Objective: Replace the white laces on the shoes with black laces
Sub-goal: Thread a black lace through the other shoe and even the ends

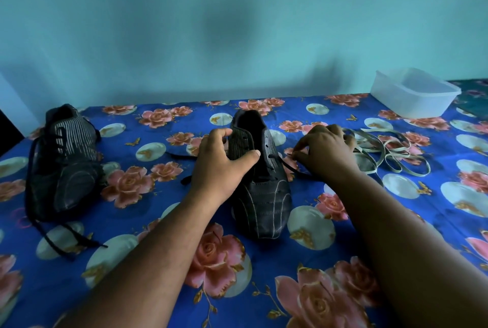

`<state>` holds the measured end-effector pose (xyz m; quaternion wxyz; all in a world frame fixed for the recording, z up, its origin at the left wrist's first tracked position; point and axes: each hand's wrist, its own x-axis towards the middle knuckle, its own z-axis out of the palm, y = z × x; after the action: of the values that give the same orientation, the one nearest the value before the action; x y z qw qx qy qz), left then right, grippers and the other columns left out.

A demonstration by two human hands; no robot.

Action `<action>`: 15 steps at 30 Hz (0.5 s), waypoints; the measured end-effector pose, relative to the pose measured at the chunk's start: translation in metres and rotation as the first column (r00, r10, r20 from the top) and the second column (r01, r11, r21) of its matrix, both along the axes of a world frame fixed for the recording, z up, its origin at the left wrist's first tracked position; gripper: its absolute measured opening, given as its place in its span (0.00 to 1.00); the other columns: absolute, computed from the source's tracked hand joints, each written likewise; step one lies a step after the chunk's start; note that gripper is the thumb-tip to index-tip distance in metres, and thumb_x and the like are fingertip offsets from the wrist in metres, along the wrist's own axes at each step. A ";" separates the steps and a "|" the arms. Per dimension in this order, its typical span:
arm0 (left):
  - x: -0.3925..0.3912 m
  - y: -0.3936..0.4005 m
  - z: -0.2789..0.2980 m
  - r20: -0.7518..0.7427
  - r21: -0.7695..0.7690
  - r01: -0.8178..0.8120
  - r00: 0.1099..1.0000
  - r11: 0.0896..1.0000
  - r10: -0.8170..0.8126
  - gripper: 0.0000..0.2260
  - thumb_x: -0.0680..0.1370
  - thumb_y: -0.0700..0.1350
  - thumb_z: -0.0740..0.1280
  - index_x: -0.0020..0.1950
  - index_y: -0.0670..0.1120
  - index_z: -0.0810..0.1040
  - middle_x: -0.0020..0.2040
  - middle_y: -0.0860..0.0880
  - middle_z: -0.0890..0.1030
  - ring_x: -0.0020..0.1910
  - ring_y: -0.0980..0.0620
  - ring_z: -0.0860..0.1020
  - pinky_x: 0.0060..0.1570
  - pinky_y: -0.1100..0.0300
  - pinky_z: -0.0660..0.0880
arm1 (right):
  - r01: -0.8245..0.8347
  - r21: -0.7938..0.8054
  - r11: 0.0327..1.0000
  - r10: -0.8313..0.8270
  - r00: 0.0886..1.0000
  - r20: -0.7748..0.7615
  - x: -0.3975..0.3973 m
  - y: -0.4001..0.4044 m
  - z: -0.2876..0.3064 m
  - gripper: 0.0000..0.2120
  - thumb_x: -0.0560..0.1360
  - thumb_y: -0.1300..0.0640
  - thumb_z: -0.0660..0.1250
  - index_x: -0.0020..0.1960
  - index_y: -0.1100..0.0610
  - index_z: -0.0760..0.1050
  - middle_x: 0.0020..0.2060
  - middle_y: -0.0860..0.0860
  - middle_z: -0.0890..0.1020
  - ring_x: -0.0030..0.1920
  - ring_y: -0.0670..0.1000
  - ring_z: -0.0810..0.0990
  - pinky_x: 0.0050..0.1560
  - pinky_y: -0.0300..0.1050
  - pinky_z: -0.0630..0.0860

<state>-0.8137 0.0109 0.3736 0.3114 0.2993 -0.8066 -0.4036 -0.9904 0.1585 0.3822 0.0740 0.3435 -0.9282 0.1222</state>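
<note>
Floral cloth [343, 121], hands [221, 158] flanking shoe [264, 195]

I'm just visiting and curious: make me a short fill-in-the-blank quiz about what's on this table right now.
1. The left hand rests on the middle ____.
2. The right hand pinches a ____ lace.
3. The loose white laces lie to the ____ of the right hand.
4. The clear plastic tub sits at the table's far ____ corner.

Missing words: shoe; black; right; right
</note>
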 end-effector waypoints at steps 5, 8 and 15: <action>0.002 0.004 0.006 0.004 -0.112 -0.051 0.999 0.992 0.051 0.29 0.72 0.57 0.76 0.69 0.53 0.72 0.65 0.51 0.70 0.55 0.59 0.73 0.52 0.64 0.69 | -0.026 -0.581 0.814 0.151 0.974 0.167 0.021 -0.007 0.012 0.04 0.77 0.47 0.71 0.43 0.41 0.79 0.56 0.45 0.77 0.65 0.54 0.67 0.63 0.52 0.64; 0.004 0.006 0.009 0.000 -0.126 -0.054 0.999 0.991 0.054 0.28 0.72 0.56 0.76 0.69 0.54 0.72 0.62 0.55 0.68 0.46 0.70 0.69 0.42 0.75 0.62 | -0.111 -0.705 0.700 0.339 0.921 0.191 0.034 -0.009 0.019 0.06 0.75 0.51 0.74 0.40 0.43 0.80 0.46 0.45 0.84 0.49 0.53 0.76 0.47 0.44 0.70; 0.011 0.010 0.012 -0.045 -0.162 -0.023 0.999 0.986 0.016 0.30 0.72 0.56 0.76 0.71 0.52 0.71 0.62 0.55 0.67 0.52 0.62 0.72 0.50 0.65 0.73 | -0.263 -0.654 0.710 0.452 0.882 0.136 0.044 -0.015 0.013 0.04 0.70 0.49 0.74 0.38 0.42 0.80 0.35 0.36 0.81 0.47 0.44 0.79 0.55 0.47 0.73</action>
<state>-0.8028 0.0211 0.3854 0.3563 0.2716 -0.8269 -0.3399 -0.9464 0.1432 0.3948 0.0218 0.4533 -0.7512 0.4792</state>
